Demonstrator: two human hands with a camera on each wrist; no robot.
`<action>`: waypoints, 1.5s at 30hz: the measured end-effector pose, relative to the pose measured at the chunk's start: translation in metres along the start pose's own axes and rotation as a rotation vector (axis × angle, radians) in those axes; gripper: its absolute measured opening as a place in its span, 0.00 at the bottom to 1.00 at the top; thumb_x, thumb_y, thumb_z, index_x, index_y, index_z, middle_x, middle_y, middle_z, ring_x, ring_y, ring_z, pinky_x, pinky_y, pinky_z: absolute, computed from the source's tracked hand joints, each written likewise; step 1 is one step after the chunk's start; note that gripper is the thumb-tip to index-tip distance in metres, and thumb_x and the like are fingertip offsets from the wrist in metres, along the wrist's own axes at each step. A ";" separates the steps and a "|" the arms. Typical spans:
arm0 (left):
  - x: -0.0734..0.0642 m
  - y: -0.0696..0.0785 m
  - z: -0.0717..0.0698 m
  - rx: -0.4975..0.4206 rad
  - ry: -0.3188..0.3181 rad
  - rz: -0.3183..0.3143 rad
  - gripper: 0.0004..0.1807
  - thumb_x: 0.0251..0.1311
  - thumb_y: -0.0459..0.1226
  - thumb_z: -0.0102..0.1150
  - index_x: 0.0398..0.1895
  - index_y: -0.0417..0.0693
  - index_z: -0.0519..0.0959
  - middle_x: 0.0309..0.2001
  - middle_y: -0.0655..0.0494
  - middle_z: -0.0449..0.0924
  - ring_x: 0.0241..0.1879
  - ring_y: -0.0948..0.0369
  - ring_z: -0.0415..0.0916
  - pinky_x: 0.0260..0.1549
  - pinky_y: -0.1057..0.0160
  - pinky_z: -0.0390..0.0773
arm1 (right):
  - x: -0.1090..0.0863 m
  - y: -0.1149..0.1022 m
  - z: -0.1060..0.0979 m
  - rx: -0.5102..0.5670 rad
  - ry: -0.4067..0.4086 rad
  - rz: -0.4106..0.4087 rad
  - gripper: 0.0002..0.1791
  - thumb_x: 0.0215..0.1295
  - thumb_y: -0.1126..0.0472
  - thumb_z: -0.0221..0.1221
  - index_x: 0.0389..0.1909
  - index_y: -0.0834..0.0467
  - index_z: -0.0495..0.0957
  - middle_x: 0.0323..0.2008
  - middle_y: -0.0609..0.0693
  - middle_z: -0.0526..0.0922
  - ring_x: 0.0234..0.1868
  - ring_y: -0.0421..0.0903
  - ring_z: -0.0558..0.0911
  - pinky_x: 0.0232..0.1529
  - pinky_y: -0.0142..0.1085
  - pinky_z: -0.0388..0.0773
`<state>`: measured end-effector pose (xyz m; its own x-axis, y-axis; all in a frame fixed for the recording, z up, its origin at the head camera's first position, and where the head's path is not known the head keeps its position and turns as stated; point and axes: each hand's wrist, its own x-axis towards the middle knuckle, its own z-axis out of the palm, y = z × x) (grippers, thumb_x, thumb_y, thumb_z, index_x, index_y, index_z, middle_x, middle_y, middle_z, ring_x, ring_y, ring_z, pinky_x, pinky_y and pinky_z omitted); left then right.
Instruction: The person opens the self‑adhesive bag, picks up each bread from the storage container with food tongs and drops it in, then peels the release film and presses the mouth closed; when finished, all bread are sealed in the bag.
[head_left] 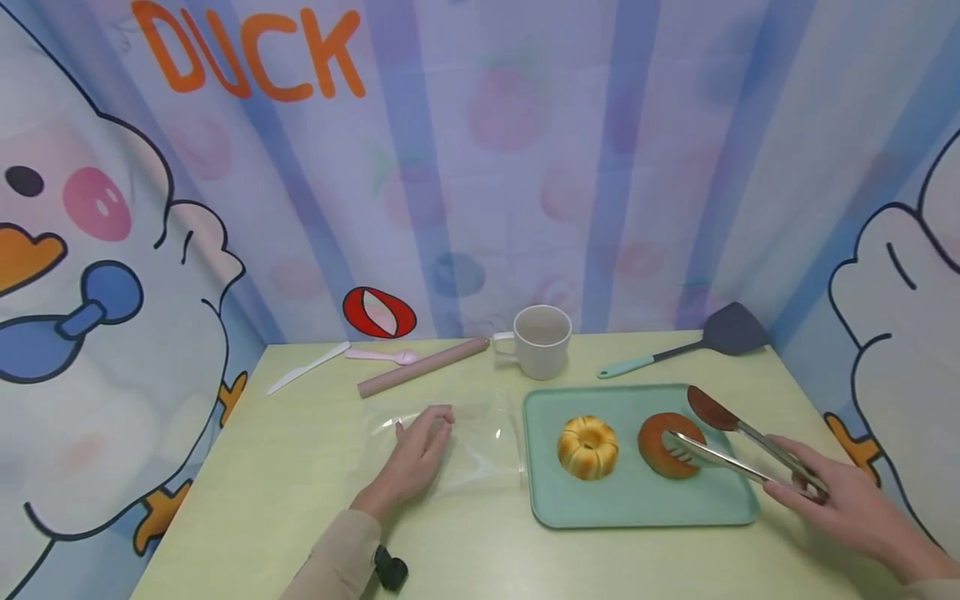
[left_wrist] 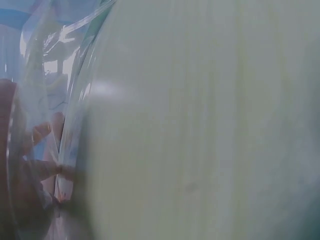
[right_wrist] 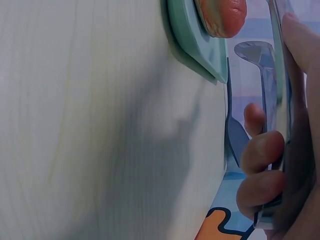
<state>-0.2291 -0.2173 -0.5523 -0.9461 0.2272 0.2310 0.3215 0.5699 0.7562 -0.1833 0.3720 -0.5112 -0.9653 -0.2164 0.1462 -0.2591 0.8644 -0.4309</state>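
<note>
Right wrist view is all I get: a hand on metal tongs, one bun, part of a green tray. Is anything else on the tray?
Observer: Yes, in the head view a ridged golden bun sits left of the brown bun on the tray.
Operator: What lies left of the tray?
Observer: A clear plastic bag, with the left hand at it.
Operator: And just behind the tray's far left corner?
Observer: A pale mug stands there.

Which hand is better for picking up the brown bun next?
Probably the right hand: it holds the metal tongs, which reach over the brown bun. The left hand is farther off, at the clear plastic bag.
</note>
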 end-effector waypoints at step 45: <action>0.000 0.002 -0.001 0.001 -0.010 -0.014 0.11 0.84 0.42 0.43 0.58 0.50 0.74 0.70 0.45 0.75 0.77 0.45 0.63 0.69 0.19 0.26 | -0.002 -0.004 0.004 -0.114 -0.092 -0.065 0.34 0.70 0.40 0.66 0.69 0.56 0.76 0.24 0.38 0.70 0.17 0.33 0.63 0.19 0.31 0.62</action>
<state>-0.2288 -0.2168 -0.5501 -0.9501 0.2273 0.2138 0.3081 0.5739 0.7587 -0.1809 0.3675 -0.5134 -0.9470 -0.3096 0.0859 -0.3205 0.8919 -0.3189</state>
